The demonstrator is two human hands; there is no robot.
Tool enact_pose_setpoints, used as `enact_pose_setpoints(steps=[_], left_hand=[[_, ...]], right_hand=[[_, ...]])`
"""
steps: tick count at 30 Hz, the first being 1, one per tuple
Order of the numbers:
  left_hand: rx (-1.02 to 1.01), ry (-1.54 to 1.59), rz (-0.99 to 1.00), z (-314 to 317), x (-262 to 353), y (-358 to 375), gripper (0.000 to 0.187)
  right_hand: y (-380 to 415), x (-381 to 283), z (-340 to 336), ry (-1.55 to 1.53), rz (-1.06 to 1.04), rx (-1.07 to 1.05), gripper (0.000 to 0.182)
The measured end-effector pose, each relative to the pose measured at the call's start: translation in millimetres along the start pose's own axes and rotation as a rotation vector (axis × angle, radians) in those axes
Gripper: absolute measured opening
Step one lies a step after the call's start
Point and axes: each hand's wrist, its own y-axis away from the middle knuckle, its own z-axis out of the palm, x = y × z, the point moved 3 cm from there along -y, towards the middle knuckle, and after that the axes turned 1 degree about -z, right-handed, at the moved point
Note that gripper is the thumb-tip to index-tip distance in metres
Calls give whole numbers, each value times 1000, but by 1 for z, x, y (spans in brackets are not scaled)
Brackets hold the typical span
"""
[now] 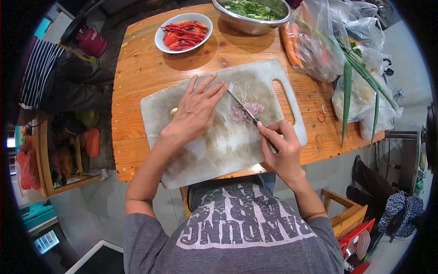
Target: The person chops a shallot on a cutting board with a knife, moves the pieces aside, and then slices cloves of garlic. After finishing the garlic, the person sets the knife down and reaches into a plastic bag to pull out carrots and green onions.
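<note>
My right hand (281, 145) is wrapped round the black handle of a kitchen knife (243, 108). Its blade lies across a small heap of finely chopped shallot (247, 113) on a worn white cutting board (210, 160). My left hand (197, 104) lies over the board with its fingers stretched out, the fingertips close to the knife's tip. Beside the left hand's outer edge sits a pale peeled clove (174, 111), partly covered by the hand.
Behind the board stand a white bowl of red chillies (160, 42) and a steel bowl (250, 26) of chopped greens. Plastic bags (326, 55) with carrots and spring onions (360, 75) fill the table's right side. A rubber band (321, 117) lies nearby. Another person stands at left.
</note>
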Motion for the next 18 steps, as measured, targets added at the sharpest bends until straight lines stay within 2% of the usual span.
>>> enact_pose_setpoints(steps=[2, 3, 8, 18], left_hand=[[16, 26, 5, -1, 0, 4, 72], [31, 122, -10, 14, 22, 2, 73], [20, 133, -1, 9, 18, 3, 72], [25, 55, 0, 2, 9, 5, 71]], right_hand=[[2, -3, 2, 25, -37, 28, 40], [10, -2, -22, 88, -16, -53, 41], [-1, -12, -27, 81, -24, -91, 43], [12, -7, -1, 66, 1, -28, 46]])
